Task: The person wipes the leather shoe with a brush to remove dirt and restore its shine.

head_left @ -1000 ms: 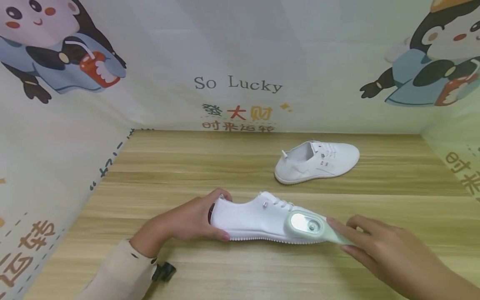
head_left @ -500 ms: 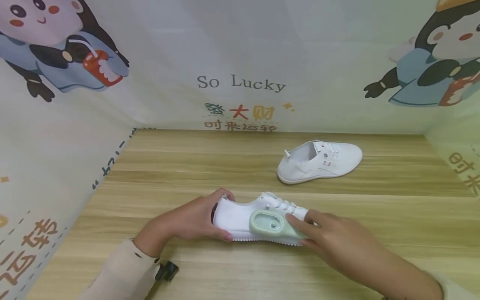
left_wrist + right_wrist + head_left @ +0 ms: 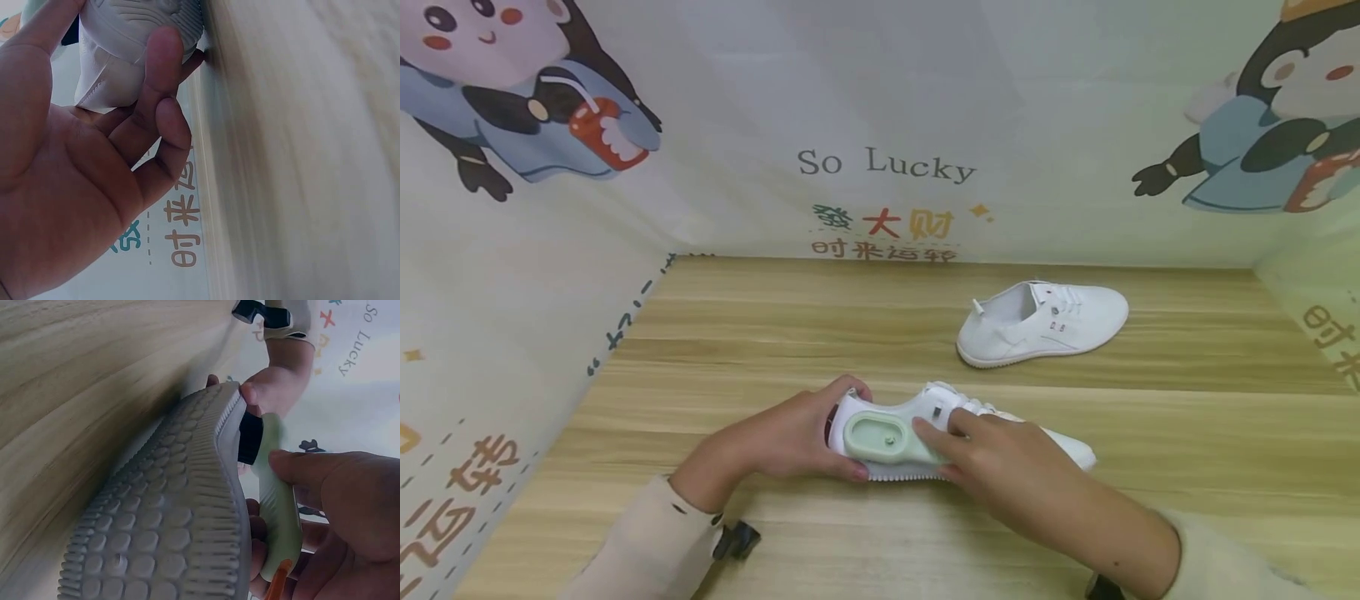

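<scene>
A white sneaker [image 3: 917, 403] lies on its side, toe to the right. My left hand [image 3: 790, 432] grips its heel, thumb by the sole edge and fingers behind the heel. In the left wrist view, the fingers wrap under the heel's sole [image 3: 140, 28]. My right hand [image 3: 1000, 458] holds a light green brush [image 3: 880, 437] by its handle, thumb on top. The brush head overlaps the sneaker's side close to the heel. The right wrist view shows black bristles [image 3: 251, 439] facing the shoe beside its studded sole [image 3: 150, 506], and an orange loop [image 3: 279, 581] on the handle end.
A second white sneaker [image 3: 1045, 325] stands upright farther back on the wood-patterned surface [image 3: 775, 325], toe to the right. Printed curtains [image 3: 737, 125] with cartoon figures and lettering enclose the back and sides. Black mounts [image 3: 737, 540] sit at both wrists.
My right hand has moved the brush left along the sneaker's side, from near the toe to the heel. The left hand keeps its grip on the heel.
</scene>
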Tool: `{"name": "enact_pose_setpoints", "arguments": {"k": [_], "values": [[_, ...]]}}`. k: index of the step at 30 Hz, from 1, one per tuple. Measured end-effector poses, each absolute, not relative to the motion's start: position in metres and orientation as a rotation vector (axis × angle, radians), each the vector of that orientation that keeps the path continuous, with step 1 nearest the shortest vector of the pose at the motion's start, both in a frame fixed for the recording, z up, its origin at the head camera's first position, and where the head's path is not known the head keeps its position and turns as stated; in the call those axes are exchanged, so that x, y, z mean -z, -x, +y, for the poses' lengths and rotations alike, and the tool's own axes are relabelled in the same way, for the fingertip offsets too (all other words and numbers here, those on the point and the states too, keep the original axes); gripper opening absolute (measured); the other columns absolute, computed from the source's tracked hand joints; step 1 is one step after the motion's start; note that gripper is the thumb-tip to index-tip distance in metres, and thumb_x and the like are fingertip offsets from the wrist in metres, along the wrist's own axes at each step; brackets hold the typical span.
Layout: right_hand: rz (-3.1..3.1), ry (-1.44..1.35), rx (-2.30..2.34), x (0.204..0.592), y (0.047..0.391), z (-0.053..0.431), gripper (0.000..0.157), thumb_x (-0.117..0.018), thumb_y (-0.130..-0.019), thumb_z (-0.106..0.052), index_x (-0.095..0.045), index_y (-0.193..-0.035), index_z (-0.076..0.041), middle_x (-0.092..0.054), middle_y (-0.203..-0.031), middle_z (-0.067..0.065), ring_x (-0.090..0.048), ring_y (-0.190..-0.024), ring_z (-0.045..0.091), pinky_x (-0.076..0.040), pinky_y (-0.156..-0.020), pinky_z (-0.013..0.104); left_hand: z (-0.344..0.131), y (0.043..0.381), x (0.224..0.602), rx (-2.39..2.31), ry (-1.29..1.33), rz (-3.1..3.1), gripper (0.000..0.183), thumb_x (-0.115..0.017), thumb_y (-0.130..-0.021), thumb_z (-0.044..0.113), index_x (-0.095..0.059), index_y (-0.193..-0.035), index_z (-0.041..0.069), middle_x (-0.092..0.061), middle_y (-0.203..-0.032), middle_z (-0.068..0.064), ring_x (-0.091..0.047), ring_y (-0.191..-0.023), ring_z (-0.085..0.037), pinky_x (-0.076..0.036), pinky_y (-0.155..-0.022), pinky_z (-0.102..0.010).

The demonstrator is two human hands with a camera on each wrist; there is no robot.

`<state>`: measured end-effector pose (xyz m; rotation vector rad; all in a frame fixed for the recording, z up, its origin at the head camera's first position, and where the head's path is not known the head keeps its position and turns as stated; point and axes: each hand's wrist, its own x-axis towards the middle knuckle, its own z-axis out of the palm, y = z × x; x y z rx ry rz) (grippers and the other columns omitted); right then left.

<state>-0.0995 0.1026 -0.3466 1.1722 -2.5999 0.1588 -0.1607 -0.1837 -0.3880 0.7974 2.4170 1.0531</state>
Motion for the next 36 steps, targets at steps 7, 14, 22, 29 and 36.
{"name": "enact_pose_setpoints", "arguments": {"k": [7, 14, 22, 29, 36], "values": [[-2.621, -1.137, -0.146, 0.348, 0.095, 0.114, 0.05, -0.079, -0.085, -0.029, -0.064, -0.133, -0.022, -0.06, -0.093, -0.003, -0.052, -0.065, 0.01, -0.042, -0.051, 0.024, -0.181, 0.16, 0.388, -1.043, -0.772, 2.414, 0.075, -0.09, -0.071, 0.041, -0.043, -0.127, 0.025, -0.066, -0.106, 0.003, -0.064, -0.089, -0.012, -0.052, -0.079, -0.029], [-2.713, -1.047, -0.155, 0.347, 0.086, 0.142, 0.055, -0.08, -0.084, -0.027, -0.063, -0.136, -0.026, -0.059, -0.093, -0.006, -0.047, -0.066, 0.006, -0.039, -0.054, 0.022, -0.18, 0.16, 0.388, -0.991, -0.756, 2.46, 0.078, -0.089, -0.072, 0.045, -0.041, -0.13, 0.025, -0.066, -0.104, 0.0, -0.063, -0.087, -0.012, -0.052, -0.077, -0.028], [-2.645, -1.03, -0.23, 0.351, 0.084, 0.178, 0.056, -0.082, -0.08, -0.023, -0.065, -0.133, -0.025, -0.06, -0.096, -0.01, -0.046, -0.069, 0.0, -0.04, -0.057, 0.019, -0.183, 0.16, 0.385, -0.949, -0.721, 2.494, 0.078, -0.086, -0.074, 0.05, -0.039, -0.132, 0.026, -0.065, -0.11, 0.001, -0.062, -0.092, -0.01, -0.049, -0.086, -0.031], [-2.543, -1.009, -0.298, 0.36, 0.087, 0.203, 0.052, -0.037, -0.103, -0.053, -0.066, -0.133, -0.022, -0.06, -0.097, -0.01, -0.044, -0.07, -0.003, -0.04, -0.056, 0.016, -0.182, 0.158, 0.38, -0.934, -0.71, 2.535, 0.079, -0.085, -0.074, 0.053, -0.039, -0.133, 0.026, -0.066, -0.11, 0.001, -0.062, -0.092, -0.008, -0.048, -0.088, -0.032], [-2.534, -0.927, -0.327, 0.366, 0.087, 0.217, 0.065, -0.026, -0.101, -0.058, -0.066, -0.132, -0.016, -0.062, -0.097, -0.007, -0.047, -0.068, -0.004, -0.042, -0.054, 0.016, -0.181, 0.157, 0.377, -0.893, -0.678, 2.591, 0.08, -0.083, -0.074, 0.057, -0.04, -0.133, 0.026, -0.067, -0.11, -0.001, -0.062, -0.089, -0.008, -0.049, -0.085, -0.031]]}}
